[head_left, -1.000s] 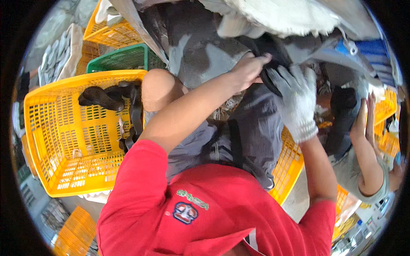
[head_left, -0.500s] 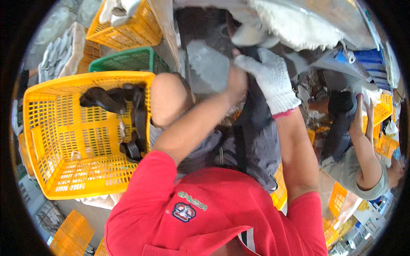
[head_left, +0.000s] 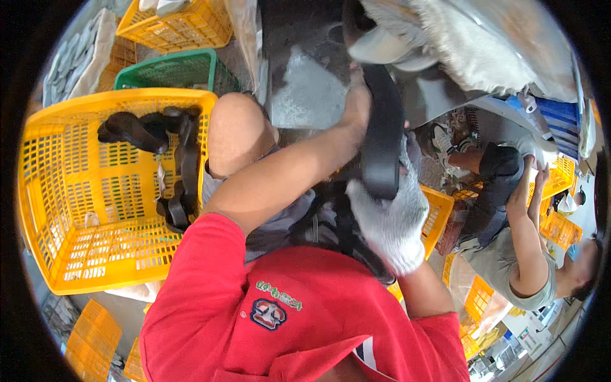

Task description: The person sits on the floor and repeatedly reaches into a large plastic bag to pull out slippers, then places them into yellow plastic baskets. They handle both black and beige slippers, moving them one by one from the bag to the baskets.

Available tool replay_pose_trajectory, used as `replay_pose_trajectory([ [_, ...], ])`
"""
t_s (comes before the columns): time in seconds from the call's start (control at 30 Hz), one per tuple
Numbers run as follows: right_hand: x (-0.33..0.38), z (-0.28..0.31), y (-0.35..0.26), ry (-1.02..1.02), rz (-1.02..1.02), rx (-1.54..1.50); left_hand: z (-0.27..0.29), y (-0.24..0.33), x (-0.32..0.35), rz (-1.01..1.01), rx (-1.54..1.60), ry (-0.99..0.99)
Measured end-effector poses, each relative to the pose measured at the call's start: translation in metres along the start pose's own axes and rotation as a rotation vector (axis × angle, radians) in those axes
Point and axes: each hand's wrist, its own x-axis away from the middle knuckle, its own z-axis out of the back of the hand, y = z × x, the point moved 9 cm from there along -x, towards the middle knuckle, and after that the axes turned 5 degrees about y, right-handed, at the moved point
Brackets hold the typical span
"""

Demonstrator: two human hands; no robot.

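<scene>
A long black piece shaped like a shoe sole [head_left: 382,153] stretches between my hands, above my lap. My bare left hand [head_left: 357,105] grips its far end, with most fingers hidden behind it. My right hand [head_left: 389,219], in a white knitted glove, is wrapped around its near end. Just beyond the sole's far end is a pale, rounded machine part [head_left: 385,48]. Right of that part sits a white fluffy wheel [head_left: 464,48]. Several similar black soles [head_left: 137,132] lie in the large yellow basket [head_left: 118,95] at my left.
Behind the large basket stand a green basket [head_left: 167,71] and a yellow crate [head_left: 181,28]. A grey metal surface [head_left: 305,92] lies ahead of me. At right, a co-worker [head_left: 509,254] in a light shirt bends over other work, with more yellow crates [head_left: 560,173] nearby.
My gloved right hand has come down toward my body, onto the near end of the sole. The sole, blurred before, shows clearly now. My left hand stays near the same place.
</scene>
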Motion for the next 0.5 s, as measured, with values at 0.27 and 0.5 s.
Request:
replay_pose_trajectory([
  [0.27, -0.08, -0.022, -0.008, 0.091, 0.38, 0.25, 0.005, 0.068, 0.026, -0.894, -0.416, -0.11],
  [0.5, -0.024, -0.02, -0.007, -0.111, 0.187, 0.262, 0.019, 0.05, -0.026, -0.44, -0.011, -0.016],
])
